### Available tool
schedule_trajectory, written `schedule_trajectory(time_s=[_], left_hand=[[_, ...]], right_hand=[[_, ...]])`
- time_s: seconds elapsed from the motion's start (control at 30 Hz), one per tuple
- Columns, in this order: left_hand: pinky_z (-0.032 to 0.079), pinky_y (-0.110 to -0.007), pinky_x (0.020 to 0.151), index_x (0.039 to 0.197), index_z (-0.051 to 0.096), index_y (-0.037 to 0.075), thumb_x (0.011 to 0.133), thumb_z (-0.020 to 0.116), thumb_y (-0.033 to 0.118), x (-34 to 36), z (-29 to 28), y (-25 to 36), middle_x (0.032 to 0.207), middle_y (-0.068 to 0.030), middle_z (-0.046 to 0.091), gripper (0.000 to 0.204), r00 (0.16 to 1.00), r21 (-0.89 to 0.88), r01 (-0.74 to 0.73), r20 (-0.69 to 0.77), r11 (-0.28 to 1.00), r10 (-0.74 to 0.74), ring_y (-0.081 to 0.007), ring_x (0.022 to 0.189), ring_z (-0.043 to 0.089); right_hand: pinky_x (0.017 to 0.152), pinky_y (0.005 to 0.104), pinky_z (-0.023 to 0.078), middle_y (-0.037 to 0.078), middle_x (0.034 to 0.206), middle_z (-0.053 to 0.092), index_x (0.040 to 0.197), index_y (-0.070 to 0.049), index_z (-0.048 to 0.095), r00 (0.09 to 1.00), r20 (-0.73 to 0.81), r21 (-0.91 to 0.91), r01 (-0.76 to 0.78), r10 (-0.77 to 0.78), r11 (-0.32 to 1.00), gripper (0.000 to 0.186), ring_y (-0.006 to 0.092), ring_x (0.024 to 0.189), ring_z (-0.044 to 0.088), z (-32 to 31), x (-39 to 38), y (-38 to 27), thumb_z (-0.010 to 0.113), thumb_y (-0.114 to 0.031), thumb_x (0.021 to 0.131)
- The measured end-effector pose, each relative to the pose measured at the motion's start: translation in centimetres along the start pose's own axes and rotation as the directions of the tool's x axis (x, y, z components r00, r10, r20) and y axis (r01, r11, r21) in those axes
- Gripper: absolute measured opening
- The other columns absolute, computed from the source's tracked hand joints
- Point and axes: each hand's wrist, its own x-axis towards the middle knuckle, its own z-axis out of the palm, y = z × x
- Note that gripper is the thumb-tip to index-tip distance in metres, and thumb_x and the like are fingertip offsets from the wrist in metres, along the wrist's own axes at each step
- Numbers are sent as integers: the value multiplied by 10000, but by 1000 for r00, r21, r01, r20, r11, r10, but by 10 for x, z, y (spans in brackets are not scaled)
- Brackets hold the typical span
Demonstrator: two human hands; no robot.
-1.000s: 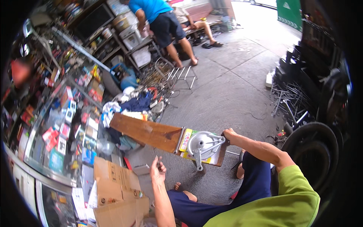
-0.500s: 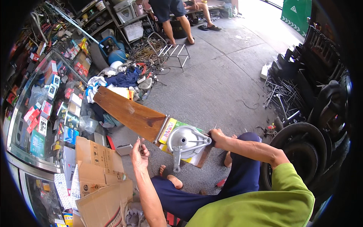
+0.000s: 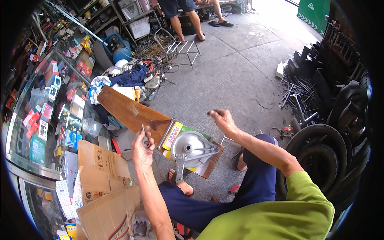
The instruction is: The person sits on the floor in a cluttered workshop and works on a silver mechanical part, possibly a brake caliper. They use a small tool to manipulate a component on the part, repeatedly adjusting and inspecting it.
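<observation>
Worktop, head view: the grey plate [image 3: 197,155] lies flat on the near end of the wooden worktop [image 3: 122,109], on top of a bright printed card [image 3: 174,134].
Lever: the plate's lever [image 3: 181,167] juts past the worktop's edge, so a bump from a knee could swing or tip the plate.
Card: it looks slick, and a sideways push could make the plate slide on it toward the floor [image 3: 236,80].
Small parts: the bits [image 3: 146,141] in the left hand [image 3: 143,148] could slip out if that grip loosens; on the littered side near the carton [image 3: 102,168], they would be hard to find.
Left hand: nearly closed, raised beside the worktop's left edge, thumb and fingers pinching the small metal bits; their exact kind is too small to tell.
Right hand: held above the floor beyond the plate, clear of it, fingers curled in and the gap narrow; the tips look dark, and whether they pinch something cannot be told.
</observation>
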Motion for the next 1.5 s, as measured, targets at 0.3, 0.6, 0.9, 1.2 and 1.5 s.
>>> schedule_trajectory(time_s=[0.3, 0.6, 0.9, 1.2, 1.5], left_hand=[[432, -208, 565, 1029, 678, -20, 898, 629, 57, -20, 73, -10, 884, -27, 598, 160, 949, 396, -298, 224, 869, 224, -69, 664, 526], [422, -205, 590, 1033, 692, -26, 850, 686, 10, -19, 76, -23, 893, -27, 564, 186, 887, 558, -461, 253, 690, 387, -54, 728, 508], [418, -217, 577, 1017, 706, 7, 844, 674, -11, -21, 83, -29, 889, -41, 543, 177, 833, 689, -525, 297, 499, 466, -80, 666, 483], [453, -307, 606, 950, 697, 3, 881, 664, 123, -30, 95, -16, 873, -84, 582, 141, 744, 744, -602, 389, 291, 544, -191, 726, 554], [453, -304, 630, 972, 708, -5, 854, 675, 40, -28, 113, -24, 892, -81, 562, 130, 770, 719, -609, 436, 335, 465, -189, 772, 551]], right_hand=[[552, 221, 439, 3, 761, 642, 1107, -31, 697, 977, 74, 397, 154, -199, 905, 284, 51, 617, 497, 45, 25, -69, 653, -243, 922], [617, 211, 428, -2, 744, 591, 1175, -5, 653, 924, 355, 420, -21, -144, 907, 343, 54, 682, 501, 49, -9, -96, 585, -270, 968], [699, 228, 485, 34, 936, 689, 1165, -10, 655, 876, 423, 498, -9, -234, 867, 278, 64, 787, 573, 50, -8, -88, 607, -183, 953], [714, 240, 501, 25, 994, 676, 1182, 0, 643, 841, 451, 538, 10, -298, 843, 293, 67, 831, 572, 52, -6, -78, 612, -177, 951], [794, 282, 523, 76, 1031, 688, 1127, 6, 664, 837, 385, 477, 180, -388, 861, 272, 117, 942, 619, 22, -10, -84, 628, -187, 939]])
